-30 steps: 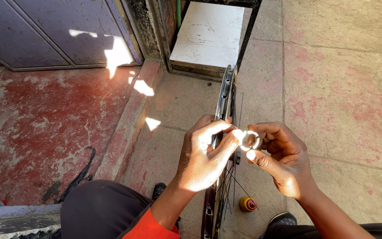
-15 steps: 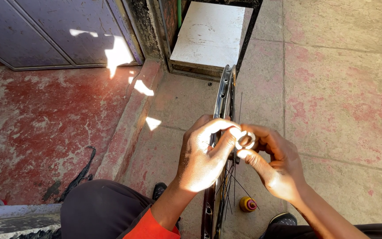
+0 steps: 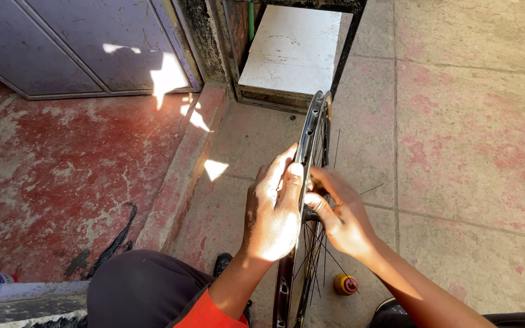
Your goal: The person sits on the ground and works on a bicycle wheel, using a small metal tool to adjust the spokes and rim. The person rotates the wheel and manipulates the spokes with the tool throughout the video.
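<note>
Head view: two bare hands at work on the rim of an upright bicycle wheel.

The wheel rim [image 3: 309, 158] stands on edge on the paved floor [image 3: 469, 121], running from near centre to far centre, loose spokes [image 3: 320, 255] fanning below. The left hand [image 3: 273, 212] clasps the rim, fingers [image 3: 287, 167] pressed together along its outer wall. The right hand [image 3: 339, 212], just beside it, has its fingers [image 3: 318, 201] pinched at the rim's inner side; what they hold cannot be told. Judged: a spoke fitting is being seated; next calls for a steady rim. A yellow hub [image 3: 345, 283] lies near right.
</note>
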